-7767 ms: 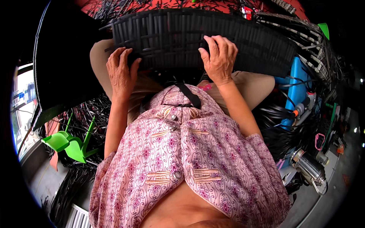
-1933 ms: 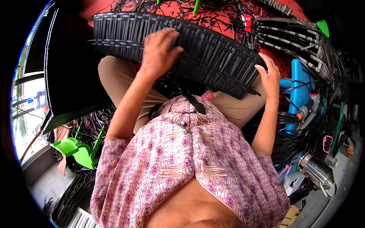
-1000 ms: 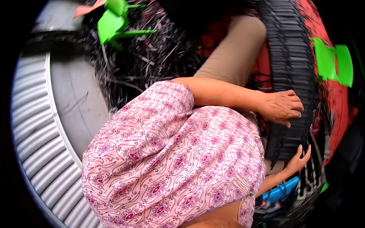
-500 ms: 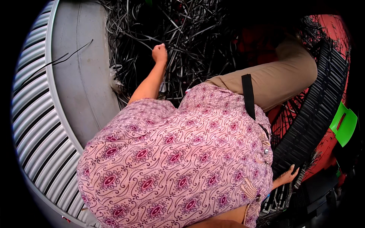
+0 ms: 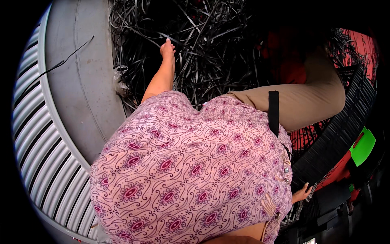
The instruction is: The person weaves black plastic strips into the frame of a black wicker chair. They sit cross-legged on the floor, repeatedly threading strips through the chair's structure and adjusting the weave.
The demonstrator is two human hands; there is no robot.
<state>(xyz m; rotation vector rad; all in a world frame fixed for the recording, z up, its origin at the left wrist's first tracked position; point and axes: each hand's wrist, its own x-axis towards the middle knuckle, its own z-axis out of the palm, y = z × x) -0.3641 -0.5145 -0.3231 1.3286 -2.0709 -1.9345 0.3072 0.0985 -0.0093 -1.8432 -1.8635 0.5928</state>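
Observation:
My left hand (image 5: 167,49) reaches to the upper left, over a tangled heap of thin, flat black strips (image 5: 203,61). One finger points up while the others are loosely bent and apart; no strip shows clearly held in it. At the lower right, my right hand (image 5: 301,193) comes out past the edge of my patterned pink shirt (image 5: 195,171). Its fingers are spread with nothing in them. It is beside the lower end of a long, ribbed black band of closely laid strips (image 5: 325,142), and whether it touches the band I cannot tell.
A grey metal panel (image 5: 81,81) and curved grey slats (image 5: 48,154) border the left side. One loose dark strip (image 5: 67,59) lies across the panel. My bent leg (image 5: 304,97) crosses the upper right. Beyond are a red surface (image 5: 359,44) and a bright green flat piece (image 5: 362,147).
My left hand has gone from a closed fist to loosely opened fingers and moved slightly up. My right hand stays spread and has shifted a little left in view. The whole view has shifted slightly.

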